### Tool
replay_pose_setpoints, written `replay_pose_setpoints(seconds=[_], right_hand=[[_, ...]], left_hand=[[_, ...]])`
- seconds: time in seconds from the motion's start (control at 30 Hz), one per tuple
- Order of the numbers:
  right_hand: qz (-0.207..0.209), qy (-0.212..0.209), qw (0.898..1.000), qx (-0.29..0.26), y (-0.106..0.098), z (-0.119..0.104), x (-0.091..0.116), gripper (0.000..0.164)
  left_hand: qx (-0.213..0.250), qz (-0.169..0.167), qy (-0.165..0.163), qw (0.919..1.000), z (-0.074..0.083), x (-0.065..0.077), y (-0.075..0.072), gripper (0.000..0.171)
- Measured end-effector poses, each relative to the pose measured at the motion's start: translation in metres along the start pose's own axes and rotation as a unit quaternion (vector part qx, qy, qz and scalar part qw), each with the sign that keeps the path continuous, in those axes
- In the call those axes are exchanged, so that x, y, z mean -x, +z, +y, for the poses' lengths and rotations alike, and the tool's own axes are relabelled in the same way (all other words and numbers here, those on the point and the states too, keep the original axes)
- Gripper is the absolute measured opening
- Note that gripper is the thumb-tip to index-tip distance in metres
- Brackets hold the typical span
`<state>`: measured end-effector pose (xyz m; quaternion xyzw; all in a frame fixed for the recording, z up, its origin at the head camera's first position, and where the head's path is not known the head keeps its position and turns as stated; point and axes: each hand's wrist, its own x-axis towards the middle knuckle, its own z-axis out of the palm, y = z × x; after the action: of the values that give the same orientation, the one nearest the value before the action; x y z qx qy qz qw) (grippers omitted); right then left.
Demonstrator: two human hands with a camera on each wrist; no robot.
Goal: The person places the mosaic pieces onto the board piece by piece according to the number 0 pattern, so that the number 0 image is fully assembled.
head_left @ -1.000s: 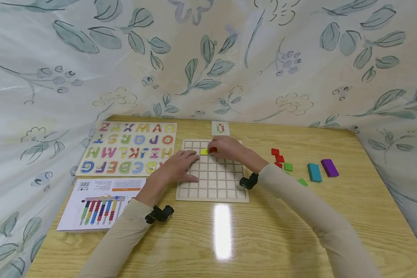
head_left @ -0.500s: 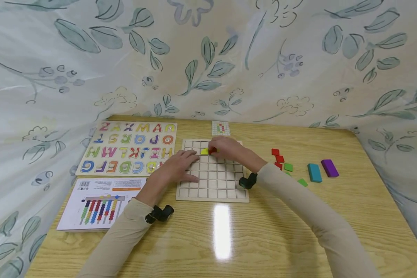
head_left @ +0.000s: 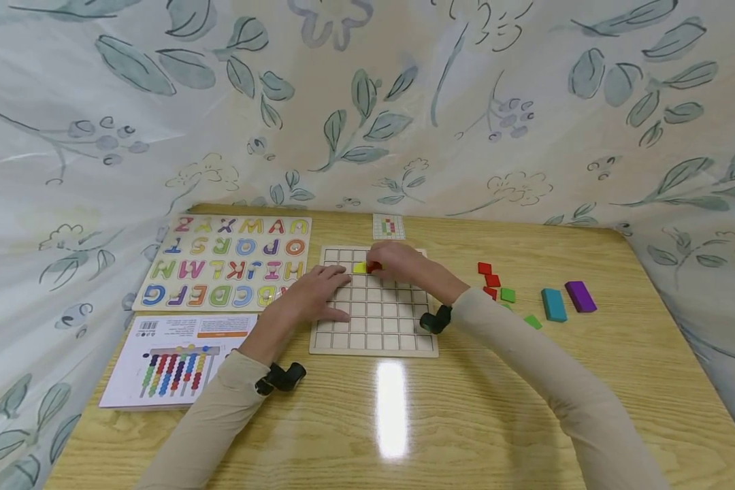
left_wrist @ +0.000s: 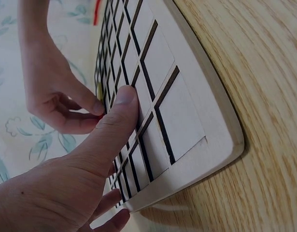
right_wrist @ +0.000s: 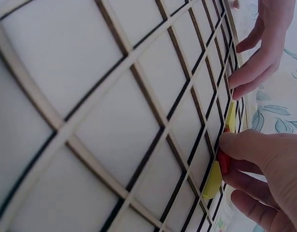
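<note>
1. Toward the far edge of the table (head_left: 318,435), the grid board (head_left: 373,340) bears the red piece (right_wrist: 224,162), in the second row of cells from the board's far side. Your right hand (head_left: 398,260) pinches it between thumb and fingers; they hide whether it sits flush.

2. On one side of it stands a yellow piece (head_left: 359,267), on the other a second yellow piece (right_wrist: 212,181). If you press while the red piece is off-square, it could ride up on a rib or nudge a yellow neighbour; the close spacing would be the cause.

3. Your left hand (head_left: 320,294) rests on the board's left side, fingers spread, gripping nothing. Should it ease off while the right pushes, the board might slide toward the table's far edge and bump the card (head_left: 388,226) just beyond.

4. Between the board and the table's right edge, loose red tiles (head_left: 493,280) and a green tile (head_left: 508,295) lie beside your right sleeve (head_left: 527,347). A low forearm swing could scatter them.

5. Compared with a second ago, little differs: both hands keep their places, the right forearm perhaps a touch further left, and the loose tiles lie as they did.
</note>
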<state>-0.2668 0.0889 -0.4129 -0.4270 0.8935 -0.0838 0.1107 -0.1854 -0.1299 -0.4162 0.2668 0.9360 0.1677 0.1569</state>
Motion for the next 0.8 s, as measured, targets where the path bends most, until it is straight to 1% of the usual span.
replay_pose_setpoints(seconds=[0.13,0.17,0.23,0.3,0.4,0.47,0.53,0.63,0.73,0.8], right_hand=[[0.007,-0.015,1.0,0.026,-0.001,-0.002,0.007,0.013],[0.015,-0.017,0.999,0.033,-0.002,-0.003,0.011,0.015],[0.033,-0.008,0.999,0.023,-0.005,-0.006,0.026,0.02],[0.059,-0.003,0.998,0.009,-0.007,-0.009,0.047,0.026],[0.096,0.003,0.995,-0.015,-0.003,-0.012,0.088,0.032],[0.112,0.004,0.994,-0.012,0.002,-0.009,0.117,0.032],[0.12,0.025,0.992,-0.019,0.007,-0.003,0.144,0.034],[0.122,0.082,0.989,-0.033,0.01,0.011,0.178,0.036],[0.127,0.139,0.981,-0.042,0.009,0.028,0.205,0.037],[0.136,0.161,0.976,-0.046,0.007,0.037,0.218,0.036]], left_hand=[[0.003,-0.003,0.0,1.0,0.002,0.0,0.001,0.079],[0.003,-0.004,-0.001,1.0,0.002,0.0,0.001,0.079],[0.006,-0.007,-0.002,1.0,0.003,0.0,0.002,0.079],[0.007,-0.009,-0.002,0.9999,0.004,0.0,0.002,0.079],[0.005,-0.01,0.0,0.9999,0.005,0.0,0.003,0.08],[0.001,-0.008,0.002,1.0,0.005,0.0,0.002,0.08],[-0.001,-0.007,-0.001,1.0,0.005,0.001,0.002,0.08],[0.002,-0.005,-0.004,1.0,0.004,0.001,0.001,0.079],[0.007,-0.003,-0.006,1.0,0.004,0.002,0.001,0.079],[0.009,-0.002,-0.006,0.9999,0.004,0.002,0.001,0.079]])
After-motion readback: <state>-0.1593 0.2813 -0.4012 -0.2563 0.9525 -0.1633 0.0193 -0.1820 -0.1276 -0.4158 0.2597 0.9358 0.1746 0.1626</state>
